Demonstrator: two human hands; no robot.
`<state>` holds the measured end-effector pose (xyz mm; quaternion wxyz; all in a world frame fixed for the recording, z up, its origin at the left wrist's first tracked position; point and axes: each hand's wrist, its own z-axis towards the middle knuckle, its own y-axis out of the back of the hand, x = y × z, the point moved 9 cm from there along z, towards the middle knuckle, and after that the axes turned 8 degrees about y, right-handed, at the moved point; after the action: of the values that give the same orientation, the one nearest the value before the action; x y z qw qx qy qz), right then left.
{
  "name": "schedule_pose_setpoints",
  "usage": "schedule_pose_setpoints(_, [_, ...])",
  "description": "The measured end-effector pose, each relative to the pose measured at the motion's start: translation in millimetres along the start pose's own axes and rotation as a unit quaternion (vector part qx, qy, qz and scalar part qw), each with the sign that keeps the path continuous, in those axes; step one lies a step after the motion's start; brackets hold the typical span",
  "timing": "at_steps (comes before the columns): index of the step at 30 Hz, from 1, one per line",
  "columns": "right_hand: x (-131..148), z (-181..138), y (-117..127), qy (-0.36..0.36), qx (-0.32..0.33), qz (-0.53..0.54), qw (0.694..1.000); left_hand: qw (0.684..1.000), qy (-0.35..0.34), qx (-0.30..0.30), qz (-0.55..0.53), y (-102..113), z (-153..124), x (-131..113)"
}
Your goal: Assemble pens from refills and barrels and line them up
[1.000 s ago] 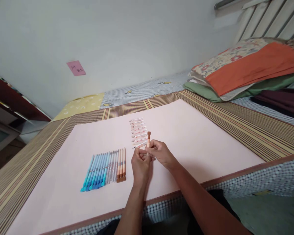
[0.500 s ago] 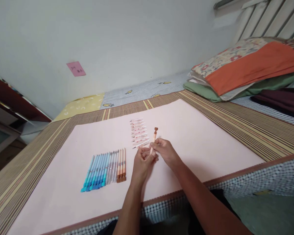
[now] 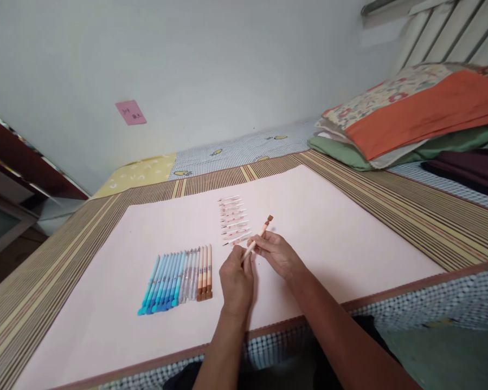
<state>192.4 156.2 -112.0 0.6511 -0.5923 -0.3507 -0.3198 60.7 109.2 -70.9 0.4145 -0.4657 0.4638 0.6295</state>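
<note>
My right hand (image 3: 277, 253) pinches an orange pen (image 3: 260, 236) with a brown cap, tilted up and to the right. My left hand (image 3: 236, 276) is closed at the pen's lower tip, fingers pinched on that end. Both hands hover over a pink sheet (image 3: 333, 227). Just beyond them lies a short row of small clear pen parts (image 3: 232, 219). To the left lies a neat row of pens (image 3: 179, 277), blue ones, then clear, then orange.
The pink sheet lies on a striped mat (image 3: 423, 211) over a checked bed cover. Folded bedding (image 3: 415, 114) is stacked at the back right. A pink note (image 3: 130, 112) sticks on the white wall. A dark wooden shelf (image 3: 20, 168) stands at left.
The pen has tipped from nearly upright to slanting right. My left hand has slid under its lower end. The view has shifted slightly.
</note>
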Motion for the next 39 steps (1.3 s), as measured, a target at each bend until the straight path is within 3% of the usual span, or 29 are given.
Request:
schedule_pose_setpoints(2, [-3.4, -1.1, 0.1, -0.012, -0.001, 0.021, 1.0, 1.0, -0.012, -0.003, 0.024, -0.8, -0.6, -2.9])
schedule_pose_setpoints(6, [-4.5, -2.5, -0.7, -0.027, 0.011, 0.057, 0.998, 0.992, 0.084, 0.069, -0.061, -16.1, -0.4, 7.9])
schedule_pose_setpoints(13, [-5.9, -0.9, 5.7, -0.035, 0.002, 0.057, 0.998, 0.926, 0.243, 0.221, -0.186, -40.5, -14.3, 22.9])
schedule_pose_setpoints(27, [17.6, -10.0, -13.4, -0.014, 0.14, -0.053, 0.989, 0.915, 0.21, 0.246, -0.24, -47.1, -13.3, 14.2])
schedule_pose_setpoints(32, [25.6, -9.5, -7.4, -0.004, 0.117, -0.045, 0.992, 0.903, 0.19, 0.286, -0.258, -52.6, -17.3, 11.5])
schedule_pose_setpoints(39, [24.2, -8.4, -3.4, -0.005, 0.115, -0.058, 0.992, 0.89, 0.201, 0.299, -0.278, -55.5, -18.4, 13.3])
